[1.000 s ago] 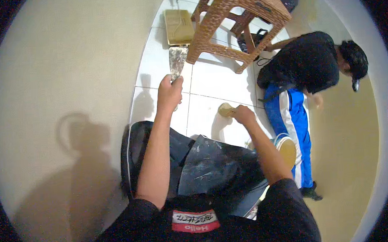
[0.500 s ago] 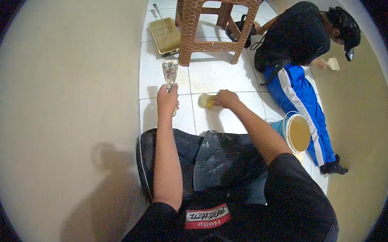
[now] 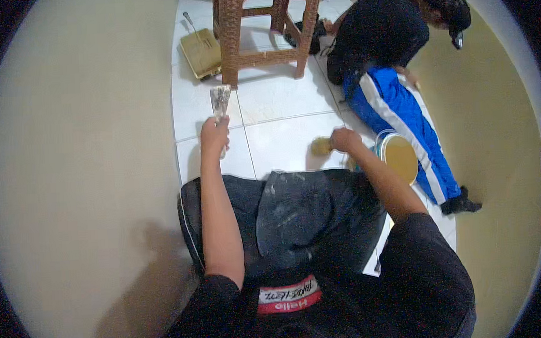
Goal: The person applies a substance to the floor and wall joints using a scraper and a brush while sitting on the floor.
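A putty knife (image 3: pixel 220 98) with a stained, wide blade stands upright in my left hand (image 3: pixel 215 135), its fingers wrapped round the handle. Its blade points away from me, above the white tiles (image 3: pixel 281 143). To the right, my right hand (image 3: pixel 346 140) grips a yellowish sponge (image 3: pixel 322 146), slightly smeared by motion, over the floor. Just beyond that hand is a bucket (image 3: pixel 401 159) with tan liquid in it, partly behind my right forearm. I cannot tell whether the sponge touches the tiles.
A brown woven-pattern plastic stool (image 3: pixel 269 58) stands ahead. Left of it lies a tan paint tray (image 3: pixel 201 53) with a long-handled tool. A co-worker (image 3: pixel 376 32) in blue trousers sits by the right wall (image 3: pixel 488 127). The left wall (image 3: pixel 92 148) runs close beside me.
My right hand has moved the sponge rightward, nearer the bucket. The left hand keeps hold of the putty knife. The co-worker's hand has come down from the wall toward their leg. The view has shifted.
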Action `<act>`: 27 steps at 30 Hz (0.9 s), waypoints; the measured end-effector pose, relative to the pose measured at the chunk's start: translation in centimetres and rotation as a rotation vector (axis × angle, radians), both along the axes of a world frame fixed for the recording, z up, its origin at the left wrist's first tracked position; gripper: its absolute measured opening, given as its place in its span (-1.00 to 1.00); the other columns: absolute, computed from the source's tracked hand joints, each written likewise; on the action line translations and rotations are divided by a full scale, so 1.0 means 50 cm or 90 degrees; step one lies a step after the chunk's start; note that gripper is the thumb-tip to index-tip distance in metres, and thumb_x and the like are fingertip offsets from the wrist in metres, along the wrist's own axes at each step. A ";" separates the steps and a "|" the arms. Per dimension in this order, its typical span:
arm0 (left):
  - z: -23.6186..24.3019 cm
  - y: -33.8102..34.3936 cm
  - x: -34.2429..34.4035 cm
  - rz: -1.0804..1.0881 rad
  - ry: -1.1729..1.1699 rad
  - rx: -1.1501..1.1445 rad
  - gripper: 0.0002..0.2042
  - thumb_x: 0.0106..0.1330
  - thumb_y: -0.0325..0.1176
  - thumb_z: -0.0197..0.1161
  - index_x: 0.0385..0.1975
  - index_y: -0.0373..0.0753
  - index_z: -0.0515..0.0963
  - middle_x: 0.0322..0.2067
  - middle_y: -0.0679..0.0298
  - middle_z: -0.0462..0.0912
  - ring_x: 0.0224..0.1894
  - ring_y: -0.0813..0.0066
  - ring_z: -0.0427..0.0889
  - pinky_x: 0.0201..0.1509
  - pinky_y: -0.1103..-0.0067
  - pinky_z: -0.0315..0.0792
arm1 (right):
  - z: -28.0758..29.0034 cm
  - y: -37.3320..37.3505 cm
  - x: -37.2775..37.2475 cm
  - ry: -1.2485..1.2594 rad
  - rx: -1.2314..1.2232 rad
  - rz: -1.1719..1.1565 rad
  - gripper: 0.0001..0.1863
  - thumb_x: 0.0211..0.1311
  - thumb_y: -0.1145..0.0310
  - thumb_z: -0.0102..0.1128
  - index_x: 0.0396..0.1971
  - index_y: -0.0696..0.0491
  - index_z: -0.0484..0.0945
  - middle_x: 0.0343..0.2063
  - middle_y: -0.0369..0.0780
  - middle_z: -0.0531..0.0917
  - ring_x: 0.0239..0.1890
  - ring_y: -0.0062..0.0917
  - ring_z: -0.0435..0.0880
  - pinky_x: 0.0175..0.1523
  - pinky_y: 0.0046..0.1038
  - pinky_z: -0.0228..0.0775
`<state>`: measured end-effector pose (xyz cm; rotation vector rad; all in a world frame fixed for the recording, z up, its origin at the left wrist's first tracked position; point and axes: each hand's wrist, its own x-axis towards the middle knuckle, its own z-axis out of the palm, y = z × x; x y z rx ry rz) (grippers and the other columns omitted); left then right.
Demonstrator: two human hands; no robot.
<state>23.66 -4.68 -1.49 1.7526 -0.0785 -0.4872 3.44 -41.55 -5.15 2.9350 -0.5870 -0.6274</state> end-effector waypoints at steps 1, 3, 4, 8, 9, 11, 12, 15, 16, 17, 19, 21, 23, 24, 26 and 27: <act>0.014 -0.011 -0.017 -0.018 0.004 0.001 -0.72 0.29 -0.17 0.19 -0.38 -0.31 0.43 -0.63 0.26 0.45 -0.74 0.54 0.40 -0.74 0.52 0.35 | 0.001 0.004 0.002 -0.003 0.000 -0.019 -0.49 0.05 -0.10 0.20 -0.25 0.05 0.68 -0.21 -0.04 0.69 -0.14 -0.18 0.68 -0.04 -0.20 0.53; 0.000 0.026 0.000 -0.001 0.001 0.048 -0.72 0.28 -0.17 0.19 -0.38 -0.31 0.44 -0.63 0.27 0.45 -0.74 0.55 0.40 -0.74 0.52 0.35 | 0.061 0.107 0.087 -0.047 0.048 -0.040 -0.49 0.06 -0.10 0.19 -0.22 0.05 0.67 -0.21 -0.04 0.69 -0.14 -0.18 0.68 -0.05 -0.19 0.53; -0.007 0.032 0.005 0.002 0.001 0.067 -0.72 0.28 -0.16 0.19 -0.38 -0.30 0.45 -0.63 0.28 0.45 -0.74 0.55 0.40 -0.74 0.51 0.35 | 0.087 0.148 0.114 -0.070 0.081 -0.068 -0.50 0.07 -0.09 0.19 -0.21 0.03 0.67 -0.20 -0.05 0.69 -0.14 -0.19 0.68 -0.06 -0.19 0.53; -0.007 0.005 -0.012 -0.045 -0.024 0.075 -0.71 0.28 -0.15 0.19 -0.36 -0.31 0.46 -0.63 0.28 0.45 -0.73 0.54 0.42 -0.72 0.51 0.37 | 0.030 0.149 0.152 -0.096 0.084 -0.010 -0.54 0.07 -0.07 0.21 -0.18 -0.04 0.67 -0.19 -0.09 0.69 -0.13 -0.20 0.68 -0.04 -0.19 0.53; -0.004 0.005 -0.015 -0.046 -0.021 0.079 -0.71 0.28 -0.15 0.19 -0.36 -0.31 0.46 -0.63 0.28 0.45 -0.73 0.54 0.42 -0.72 0.51 0.37 | 0.021 0.156 0.160 -0.079 0.091 -0.005 -0.54 0.06 -0.09 0.21 -0.19 -0.05 0.67 -0.19 -0.09 0.69 -0.13 -0.21 0.68 -0.04 -0.20 0.53; 0.010 0.007 -0.016 -0.032 -0.020 0.142 -0.69 0.28 -0.15 0.18 -0.36 -0.33 0.46 -0.62 0.27 0.46 -0.72 0.53 0.43 -0.71 0.50 0.38 | 0.000 0.149 0.153 -0.031 0.108 -0.026 -0.54 0.06 -0.09 0.21 -0.19 -0.05 0.67 -0.19 -0.08 0.69 -0.12 -0.22 0.68 -0.03 -0.22 0.52; 0.012 0.012 -0.016 -0.031 -0.017 0.147 -0.69 0.28 -0.15 0.18 -0.36 -0.33 0.46 -0.62 0.27 0.46 -0.72 0.53 0.43 -0.71 0.50 0.38 | -0.006 0.138 0.141 -0.024 0.130 -0.044 -0.53 0.06 -0.09 0.22 -0.19 -0.04 0.67 -0.19 -0.07 0.69 -0.12 -0.22 0.68 -0.03 -0.22 0.52; 0.019 0.016 -0.018 -0.040 -0.040 0.166 -0.68 0.29 -0.14 0.17 -0.38 -0.35 0.45 -0.62 0.27 0.47 -0.72 0.52 0.44 -0.71 0.50 0.39 | 0.000 0.100 0.068 -0.017 0.135 -0.086 -0.49 0.05 -0.13 0.21 -0.22 0.00 0.67 -0.20 -0.05 0.69 -0.13 -0.20 0.68 -0.03 -0.21 0.52; 0.016 -0.012 -0.029 -0.068 -0.037 0.113 -0.68 0.30 -0.14 0.16 -0.38 -0.34 0.45 -0.63 0.27 0.46 -0.72 0.52 0.43 -0.71 0.50 0.39 | -0.032 0.027 0.009 -0.040 0.091 -0.071 -0.49 0.03 -0.11 0.26 -0.23 0.03 0.67 -0.21 -0.03 0.69 -0.15 -0.19 0.69 -0.03 -0.21 0.52; 0.010 0.003 -0.023 -0.064 -0.040 0.124 -0.68 0.30 -0.13 0.16 -0.38 -0.34 0.45 -0.63 0.27 0.46 -0.72 0.52 0.43 -0.71 0.50 0.38 | -0.016 0.041 0.000 -0.024 0.090 -0.098 -0.52 0.00 -0.05 0.31 -0.22 0.03 0.68 -0.22 -0.04 0.69 -0.16 -0.19 0.69 -0.04 -0.22 0.53; 0.008 0.016 -0.017 -0.063 -0.044 0.122 -0.67 0.31 -0.13 0.16 -0.38 -0.34 0.45 -0.64 0.27 0.46 -0.72 0.53 0.43 -0.71 0.50 0.38 | 0.007 0.040 -0.030 -0.008 0.077 -0.129 -0.55 -0.03 0.00 0.35 -0.22 0.02 0.68 -0.23 -0.04 0.70 -0.16 -0.19 0.70 -0.05 -0.23 0.53; 0.008 0.004 -0.020 -0.074 -0.032 0.133 -0.66 0.31 -0.12 0.16 -0.36 -0.35 0.44 -0.63 0.28 0.44 -0.71 0.52 0.43 -0.71 0.50 0.36 | 0.012 0.010 -0.067 0.081 0.063 -0.085 -0.56 -0.10 0.08 0.42 -0.21 0.02 0.69 -0.24 -0.06 0.70 -0.16 -0.21 0.70 -0.06 -0.24 0.54; 0.006 0.003 -0.025 -0.092 -0.002 0.129 -0.66 0.31 -0.11 0.16 -0.36 -0.36 0.45 -0.63 0.28 0.44 -0.71 0.51 0.43 -0.71 0.50 0.35 | 0.017 0.008 -0.084 0.074 0.040 -0.105 -0.56 -0.11 0.08 0.42 -0.22 0.01 0.69 -0.24 -0.06 0.70 -0.15 -0.22 0.70 -0.06 -0.24 0.55; 0.008 0.009 -0.025 -0.106 0.025 0.133 -0.65 0.32 -0.11 0.17 -0.36 -0.36 0.45 -0.63 0.29 0.43 -0.71 0.51 0.42 -0.71 0.50 0.33 | 0.023 0.016 -0.084 0.064 0.025 -0.121 -0.56 -0.13 0.08 0.43 -0.24 0.01 0.70 -0.23 -0.06 0.71 -0.15 -0.23 0.70 -0.05 -0.24 0.55; -0.003 0.013 -0.026 -0.157 0.055 0.129 -0.64 0.32 -0.11 0.17 -0.37 -0.37 0.46 -0.65 0.28 0.43 -0.72 0.50 0.41 -0.71 0.50 0.32 | 0.046 0.023 -0.077 0.052 0.020 -0.094 -0.54 -0.13 0.05 0.44 -0.23 0.03 0.69 -0.21 -0.06 0.70 -0.13 -0.23 0.70 -0.04 -0.23 0.55; -0.003 0.010 -0.038 -0.181 0.040 0.123 -0.64 0.32 -0.11 0.17 -0.37 -0.38 0.46 -0.66 0.27 0.43 -0.72 0.50 0.42 -0.71 0.50 0.32 | 0.055 0.029 -0.069 0.051 -0.023 -0.085 -0.53 -0.12 0.05 0.44 -0.23 0.04 0.69 -0.20 -0.06 0.70 -0.13 -0.22 0.70 -0.04 -0.23 0.55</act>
